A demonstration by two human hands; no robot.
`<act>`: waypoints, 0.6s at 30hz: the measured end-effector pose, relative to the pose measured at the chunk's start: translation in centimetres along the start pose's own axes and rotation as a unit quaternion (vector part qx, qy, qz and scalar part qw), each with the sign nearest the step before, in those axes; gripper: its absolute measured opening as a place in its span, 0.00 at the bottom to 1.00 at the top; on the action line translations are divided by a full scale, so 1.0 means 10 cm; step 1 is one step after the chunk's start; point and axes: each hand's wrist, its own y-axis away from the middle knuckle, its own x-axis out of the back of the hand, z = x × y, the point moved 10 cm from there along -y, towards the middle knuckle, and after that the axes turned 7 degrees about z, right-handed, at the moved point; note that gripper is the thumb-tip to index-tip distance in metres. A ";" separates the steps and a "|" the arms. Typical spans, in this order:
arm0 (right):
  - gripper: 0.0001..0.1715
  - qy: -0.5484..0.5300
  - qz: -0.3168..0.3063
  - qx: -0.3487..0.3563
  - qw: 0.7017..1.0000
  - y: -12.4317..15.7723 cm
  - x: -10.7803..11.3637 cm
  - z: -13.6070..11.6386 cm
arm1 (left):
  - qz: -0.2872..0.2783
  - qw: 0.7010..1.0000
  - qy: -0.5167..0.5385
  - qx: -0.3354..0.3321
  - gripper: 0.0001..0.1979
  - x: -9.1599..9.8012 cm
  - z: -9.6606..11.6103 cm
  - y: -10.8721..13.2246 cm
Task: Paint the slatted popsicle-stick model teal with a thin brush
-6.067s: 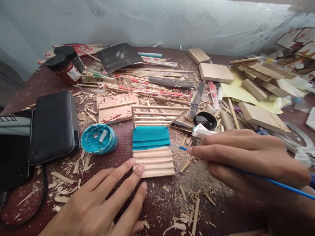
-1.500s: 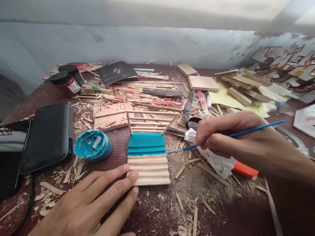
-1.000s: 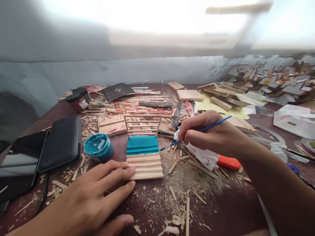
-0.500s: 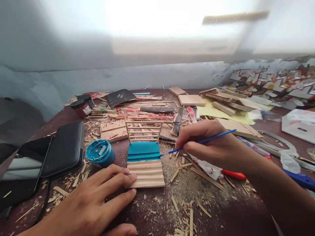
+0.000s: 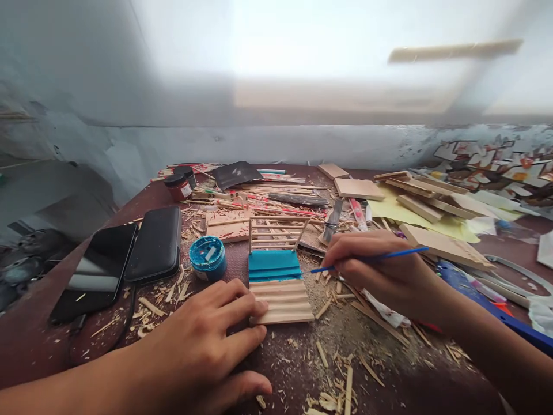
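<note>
A small wooden model with ridged, step-like slats lies on the table. Its upper slats are painted blue, the lower ones are bare wood, and a stick railing stands at its far end. My left hand has its fingers stretched and spread, the fingertips resting at the model's lower left edge. Pinched in my right hand is a thin blue paintbrush, its tip at the right edge of the blue slats; whether it touches is hard to tell. An open jar of blue paint stands left of the model.
A phone and a black power bank lie on the left. Behind are a dark-lidded red jar, sticks and black sandpaper. Wood blocks and yellow paper sit at back right. Shavings litter the table.
The head view has turned, so everything appears farther right. The brush tip stays near the right edge of the blue slats; my left fingertips remain at the model's lower left edge.
</note>
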 end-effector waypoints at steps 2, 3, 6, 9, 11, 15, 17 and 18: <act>0.15 0.004 0.011 0.019 1.000 0.06 0.06 -0.03 | 0.019 1.000 -0.008 -0.021 0.15 0.00 0.01 0.01; 0.14 0.002 0.018 0.027 0.999 0.09 0.08 -0.04 | 0.042 0.999 -0.011 -0.033 0.16 0.02 0.02 0.01; 0.12 -0.021 0.014 0.041 0.999 0.15 0.05 -0.05 | 0.108 0.993 -0.011 -0.056 0.19 0.06 0.02 0.04; 0.13 -0.025 -0.012 0.042 0.999 0.18 -0.06 -0.02 | 0.095 0.995 0.002 -0.026 0.06 -0.09 -0.05 0.10; 0.15 -0.002 -0.017 0.038 0.999 0.20 -0.07 0.00 | 0.170 0.986 0.000 0.002 0.10 0.00 -0.12 0.18; 0.18 0.058 -0.006 0.055 0.997 0.24 0.00 -0.09 | 0.149 0.989 0.019 -0.002 0.10 -0.04 -0.14 0.25; 0.18 0.066 0.012 0.063 0.996 0.24 0.04 -0.16 | 0.125 0.992 0.024 -0.002 0.11 -0.03 -0.17 0.25; 0.18 0.067 0.016 0.064 0.996 0.23 0.04 -0.18 | 0.104 0.994 0.021 -0.004 0.12 -0.05 -0.18 0.25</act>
